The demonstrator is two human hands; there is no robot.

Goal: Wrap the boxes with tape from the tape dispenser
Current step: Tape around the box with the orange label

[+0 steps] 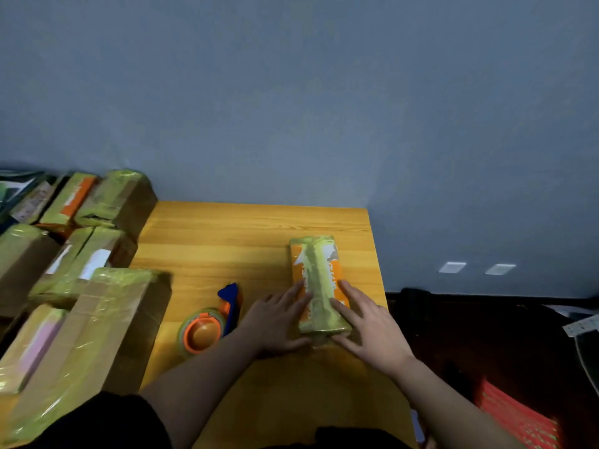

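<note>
Two bare hands press flat on a long orange-and-white box [319, 283] wrapped in yellowish-green tape, which lies lengthwise on the orange wooden table [227, 241] toward its three o'clock edge. At the box's near end, the left hand [278, 317] lies against its nine o'clock side, fingers straight and spread over the top, thumb at the near corner; its grip is released, grasping nothing. The right hand [366, 325] mirrors it on the three o'clock side, fingers likewise straight on the box top, grip released too. Just beside the left hand at nine o'clock lies the tape dispenser [212, 319], an orange hub inside a clear-green roll with a blue handle, resting on the table and touching neither hand. Farther toward nine o'clock, a crowd of brown cardboard boxes [94, 306] bound in the same tape covers that side of the table. Behind the table at twelve o'clock rises a grey-blue wall [291, 92].
</note>
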